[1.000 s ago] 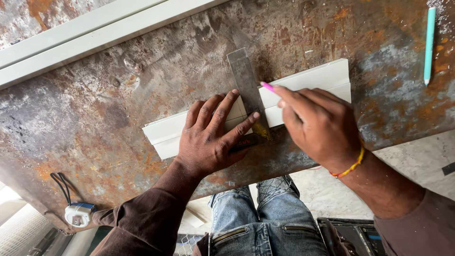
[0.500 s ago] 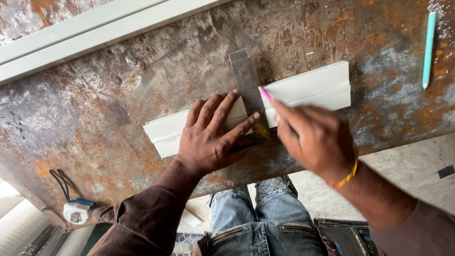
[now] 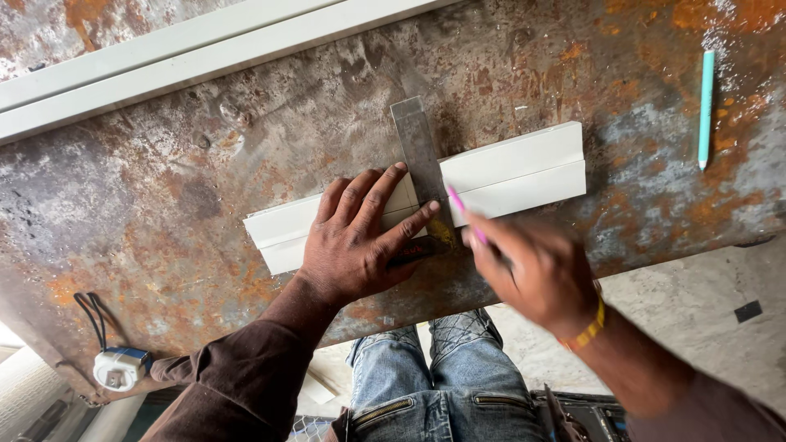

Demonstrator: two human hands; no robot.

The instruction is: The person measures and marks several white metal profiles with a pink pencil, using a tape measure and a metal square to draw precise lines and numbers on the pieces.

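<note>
A short white profile piece (image 3: 524, 168) lies across a rusty metal table (image 3: 246, 164). A steel try square (image 3: 415, 147) stands across the piece, its blade pointing away from me. My left hand (image 3: 360, 237) lies flat, fingers spread, pressing the square and the white piece down. My right hand (image 3: 536, 266), blurred by motion, holds a pink pencil (image 3: 463, 211) with its tip at the blade's right edge on the near side of the white piece.
A teal pencil (image 3: 706, 106) lies at the far right of the table. Long white profiles (image 3: 164, 61) run along the far edge. A tape measure with a black cord (image 3: 119, 367) sits at the near left corner. My jeans-clad legs show below the table edge.
My right hand has drawn the pink pencil toward me along the blade, from the far part of the white piece to its near edge. The left hand stayed put.
</note>
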